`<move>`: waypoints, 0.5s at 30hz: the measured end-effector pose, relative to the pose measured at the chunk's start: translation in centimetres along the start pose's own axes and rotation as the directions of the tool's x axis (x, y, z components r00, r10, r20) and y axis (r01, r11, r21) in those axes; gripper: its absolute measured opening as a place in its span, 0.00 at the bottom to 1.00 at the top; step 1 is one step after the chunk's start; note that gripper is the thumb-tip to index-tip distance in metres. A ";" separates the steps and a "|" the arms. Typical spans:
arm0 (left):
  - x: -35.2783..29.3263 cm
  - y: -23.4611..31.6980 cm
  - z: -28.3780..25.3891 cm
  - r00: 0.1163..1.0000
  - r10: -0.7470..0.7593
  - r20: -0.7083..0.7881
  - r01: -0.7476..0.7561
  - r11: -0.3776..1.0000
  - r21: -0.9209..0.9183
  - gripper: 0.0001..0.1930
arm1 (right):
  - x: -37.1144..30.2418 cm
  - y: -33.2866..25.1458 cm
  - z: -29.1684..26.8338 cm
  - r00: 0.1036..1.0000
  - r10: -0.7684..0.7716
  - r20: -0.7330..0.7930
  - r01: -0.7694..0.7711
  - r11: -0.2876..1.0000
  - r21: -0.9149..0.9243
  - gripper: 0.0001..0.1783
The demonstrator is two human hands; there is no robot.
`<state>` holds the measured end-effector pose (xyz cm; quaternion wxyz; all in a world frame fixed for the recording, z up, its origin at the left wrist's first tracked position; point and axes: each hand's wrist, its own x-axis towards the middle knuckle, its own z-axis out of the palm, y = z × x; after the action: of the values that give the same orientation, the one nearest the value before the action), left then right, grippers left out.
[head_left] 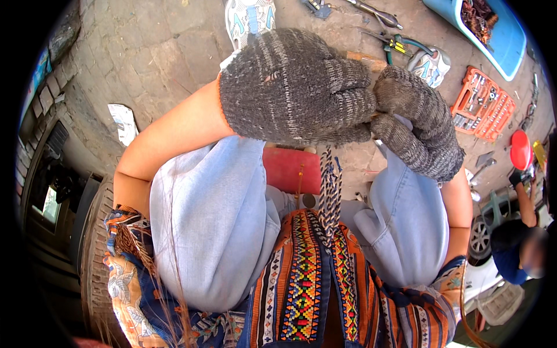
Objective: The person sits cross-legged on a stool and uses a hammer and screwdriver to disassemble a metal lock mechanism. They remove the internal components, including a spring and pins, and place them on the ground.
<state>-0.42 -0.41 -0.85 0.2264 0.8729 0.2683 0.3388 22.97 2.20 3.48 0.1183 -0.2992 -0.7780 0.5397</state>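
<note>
Both hands wear grey knitted work gloves and meet in front of my knees. My left hand (299, 87) shows its back, with the fingers bent and pressed together toward the right. My right hand (416, 124) is curled, its fingertips touching the left fingers. Whatever the two hands pinch between them is hidden by the gloves. A small pale bit shows by the right fingertips, too little to name. Just beyond the hands, a flat brown piece (366, 61) lies partly covered. Close to it are green-handled pliers (396, 49).
A screwdriver (380, 14) lies on the paved ground. A blue bin (499, 49) holding copper-coloured scrap stands far right, near an orange socket set case (483, 104). Another person (516, 249) is low at the right, by a red round object (521, 149). A tyre (96, 249) stands left.
</note>
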 end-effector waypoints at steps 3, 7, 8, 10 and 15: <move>-0.3 -0.3 -0.3 0.992 0.035 0.119 -0.033 0.999 -0.015 0.18 | -0.1 0.4 0.2 1.000 -0.020 -0.018 0.020 1.000 -0.008 0.14; -0.3 -0.4 -0.7 0.983 0.072 0.171 -0.066 0.997 -0.038 0.20 | -0.9 1.1 0.4 0.999 0.023 0.031 -0.028 0.986 0.167 0.15; -0.5 -0.5 -0.5 0.984 0.081 0.160 -0.071 0.995 -0.068 0.21 | -0.9 1.1 0.4 0.997 0.034 0.075 -0.050 0.974 0.223 0.16; -0.2 0.1 -0.4 0.992 0.071 0.102 -0.058 0.991 -0.122 0.20 | -0.3 0.7 0.0 0.983 0.058 0.173 -0.112 0.939 0.324 0.17; -1.7 -0.5 -0.3 0.966 0.167 0.196 -0.136 0.977 -0.163 0.20 | -1.0 1.4 0.3 0.989 -0.073 0.127 0.029 0.947 0.320 0.21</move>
<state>-1.84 -0.99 -1.77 0.2906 0.9024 0.1495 0.2809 24.08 1.72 2.27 0.1251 -0.2183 -0.6949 0.6736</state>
